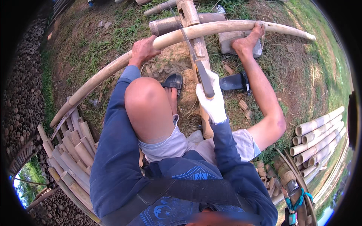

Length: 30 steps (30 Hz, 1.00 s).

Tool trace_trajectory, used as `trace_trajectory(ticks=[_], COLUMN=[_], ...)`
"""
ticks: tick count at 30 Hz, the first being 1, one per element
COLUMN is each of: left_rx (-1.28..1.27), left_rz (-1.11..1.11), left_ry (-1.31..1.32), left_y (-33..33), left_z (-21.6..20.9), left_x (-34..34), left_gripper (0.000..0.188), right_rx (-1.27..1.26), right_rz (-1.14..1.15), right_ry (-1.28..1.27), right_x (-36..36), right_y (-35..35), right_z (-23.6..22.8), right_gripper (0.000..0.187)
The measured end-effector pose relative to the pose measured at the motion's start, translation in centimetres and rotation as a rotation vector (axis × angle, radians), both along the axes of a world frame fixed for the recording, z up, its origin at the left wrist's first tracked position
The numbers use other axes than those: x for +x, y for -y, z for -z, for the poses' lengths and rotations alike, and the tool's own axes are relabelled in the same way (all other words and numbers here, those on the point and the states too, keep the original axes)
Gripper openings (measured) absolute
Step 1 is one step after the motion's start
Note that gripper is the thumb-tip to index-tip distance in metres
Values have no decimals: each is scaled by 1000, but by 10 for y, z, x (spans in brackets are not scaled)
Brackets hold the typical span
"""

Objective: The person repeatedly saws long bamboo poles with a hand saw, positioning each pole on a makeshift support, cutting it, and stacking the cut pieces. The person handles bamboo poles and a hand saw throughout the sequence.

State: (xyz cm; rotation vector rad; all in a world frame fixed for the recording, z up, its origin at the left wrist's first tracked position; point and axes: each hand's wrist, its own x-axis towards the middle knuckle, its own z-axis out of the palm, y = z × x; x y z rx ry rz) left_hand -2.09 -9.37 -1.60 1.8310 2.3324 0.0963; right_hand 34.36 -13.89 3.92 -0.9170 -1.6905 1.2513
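A long pale bamboo pole [222, 26] lies crosswise in front of me over an upright-running bamboo support [200, 47]. My left hand [144, 51], bare, is wrapped round the pole left of the support. In a white glove, my right hand [212, 97] grips the dark handle of a hand saw [204, 78]. The saw's thin blade runs forward from the handle and meets the pole just left of the support. My bare right foot presses on the pole farther right, above a grey stone block [225, 42].
Cut bamboo pieces [77, 150] stand bundled at the left, with stacked bamboo [24, 86] beyond. More bamboo lengths [320, 135] lie piled at the right. A thick bamboo log [166, 25] lies under the support. Black sandals [232, 83] and offcuts are on the ground.
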Motion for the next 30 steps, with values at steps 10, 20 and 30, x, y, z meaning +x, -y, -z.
trace_trajectory(ticks=[10, 20, 30], left_rx=[76, -33, -49], left_rz=[-41, -47, -35], left_ry=[-33, 37, -18], left_y=[-27, -14, -40], left_z=[2, -10, -21], left_x=[2, -24, 6], left_gripper=[63, 63, 69], right_rx=[58, -80, 90], right_rz=[20, -68, -21], right_ry=[-40, 311, -69], right_x=[-66, 93, -88], right_y=[-69, 86, -120], right_z=[24, -9, 36], right_gripper=[53, 63, 51])
